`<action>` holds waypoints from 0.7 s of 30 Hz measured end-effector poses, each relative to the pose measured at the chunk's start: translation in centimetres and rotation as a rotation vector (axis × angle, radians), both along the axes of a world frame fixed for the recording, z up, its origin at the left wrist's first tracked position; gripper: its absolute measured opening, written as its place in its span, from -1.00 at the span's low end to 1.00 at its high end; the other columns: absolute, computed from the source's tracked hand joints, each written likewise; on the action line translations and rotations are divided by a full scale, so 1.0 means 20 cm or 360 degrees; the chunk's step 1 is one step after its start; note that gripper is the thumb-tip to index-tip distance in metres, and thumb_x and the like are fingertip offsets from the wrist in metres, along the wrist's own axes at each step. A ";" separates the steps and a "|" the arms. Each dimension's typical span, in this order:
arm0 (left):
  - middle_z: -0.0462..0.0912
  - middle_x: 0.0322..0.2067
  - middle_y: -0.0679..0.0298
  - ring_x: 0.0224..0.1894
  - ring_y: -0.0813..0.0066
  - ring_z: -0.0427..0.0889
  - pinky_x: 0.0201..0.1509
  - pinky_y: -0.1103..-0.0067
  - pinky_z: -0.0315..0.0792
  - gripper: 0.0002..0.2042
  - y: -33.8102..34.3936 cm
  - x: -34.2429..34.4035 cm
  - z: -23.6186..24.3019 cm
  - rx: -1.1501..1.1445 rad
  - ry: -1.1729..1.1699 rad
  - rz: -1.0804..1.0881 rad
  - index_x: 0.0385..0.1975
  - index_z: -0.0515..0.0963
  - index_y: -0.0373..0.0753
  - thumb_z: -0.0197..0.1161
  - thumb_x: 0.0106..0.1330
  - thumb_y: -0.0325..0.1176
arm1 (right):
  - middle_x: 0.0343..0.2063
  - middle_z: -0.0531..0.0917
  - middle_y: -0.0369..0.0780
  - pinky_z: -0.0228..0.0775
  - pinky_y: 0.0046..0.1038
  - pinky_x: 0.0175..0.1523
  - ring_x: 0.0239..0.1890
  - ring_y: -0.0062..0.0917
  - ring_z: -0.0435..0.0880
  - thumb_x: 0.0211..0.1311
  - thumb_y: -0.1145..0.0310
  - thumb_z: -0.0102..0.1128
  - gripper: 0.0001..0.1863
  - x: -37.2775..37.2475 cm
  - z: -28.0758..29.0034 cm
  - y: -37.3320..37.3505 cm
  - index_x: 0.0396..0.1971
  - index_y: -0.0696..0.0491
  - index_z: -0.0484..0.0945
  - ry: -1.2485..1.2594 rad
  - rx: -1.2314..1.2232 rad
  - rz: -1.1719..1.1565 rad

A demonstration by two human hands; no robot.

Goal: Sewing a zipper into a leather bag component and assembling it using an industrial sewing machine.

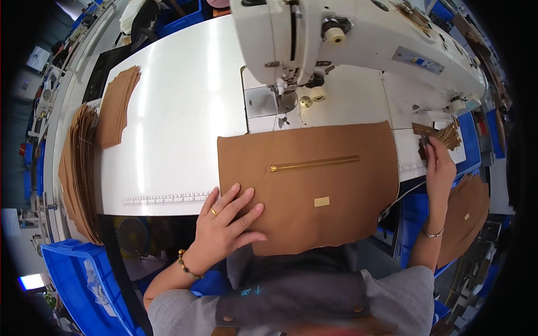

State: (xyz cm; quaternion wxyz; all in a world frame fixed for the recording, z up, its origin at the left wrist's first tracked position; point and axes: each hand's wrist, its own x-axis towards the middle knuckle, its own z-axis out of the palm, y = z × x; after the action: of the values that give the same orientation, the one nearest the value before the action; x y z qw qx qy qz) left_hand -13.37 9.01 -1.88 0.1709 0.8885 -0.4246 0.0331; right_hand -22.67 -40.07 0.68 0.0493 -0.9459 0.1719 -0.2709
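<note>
A brown fabric panel [305, 218] with a gold zipper [315, 163] and a small beige label [321, 201] lies below the sewing machine's needle area [280, 89], with a thread running down onto it. My left hand [227, 221] rests on the panel's lower left, fingers spread. My right hand [440, 165] is at the right, fingers closed on a small dark object [424, 147], possibly thread snips, beside a bunch of small brown and gold pieces [448, 136].
Stacks of brown pieces [78, 168] [115, 106] lie along the left of the white table [162, 112]. Blue bins [73, 263] stand below at both sides. Another brown panel [465, 218] hangs at the lower right. The machine's arm [414, 39] spans the top right.
</note>
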 end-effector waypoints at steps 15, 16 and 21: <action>0.64 0.23 0.29 0.31 0.20 0.57 0.48 0.11 0.24 -0.42 -0.12 0.03 -0.05 -0.0308 -0.0106 0.0070 0.14 0.68 -0.02 0.50 0.13 0.09 | -0.48 0.64 -0.26 0.33 -0.57 -0.51 -0.61 -0.56 0.52 0.02 0.30 0.63 -0.06 0.64 0.23 0.91 0.42 0.23 0.37 -0.0532 0.0075 0.1339; 0.64 0.23 0.29 0.31 0.20 0.57 0.48 0.11 0.24 -0.42 -0.14 0.03 -0.03 -0.0315 -0.0111 0.0078 0.14 0.68 -0.02 0.50 0.13 0.09 | -0.53 0.60 -0.29 0.35 -0.54 -0.51 -0.62 -0.55 0.53 0.01 0.29 0.63 -0.05 0.67 0.19 0.95 0.43 0.22 0.37 -0.0536 -0.0147 0.1224; 0.57 0.29 0.25 0.38 0.16 0.50 0.48 0.06 0.21 -0.34 -0.20 0.07 -0.03 -0.0321 -0.0187 0.0158 0.23 0.60 -0.13 0.48 0.17 0.08 | -0.46 0.65 -0.37 0.34 -0.53 -0.53 -0.60 -0.63 0.54 -0.02 0.22 0.57 -0.12 0.59 0.03 0.94 0.37 0.13 0.48 -0.0004 -0.0500 0.1170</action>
State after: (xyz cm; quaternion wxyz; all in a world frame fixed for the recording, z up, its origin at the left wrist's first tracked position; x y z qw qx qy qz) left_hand -12.02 4.92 -2.51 0.2323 0.8833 -0.3839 0.1359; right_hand -10.84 -21.21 1.19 -0.0022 -0.9400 -0.2216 -0.2595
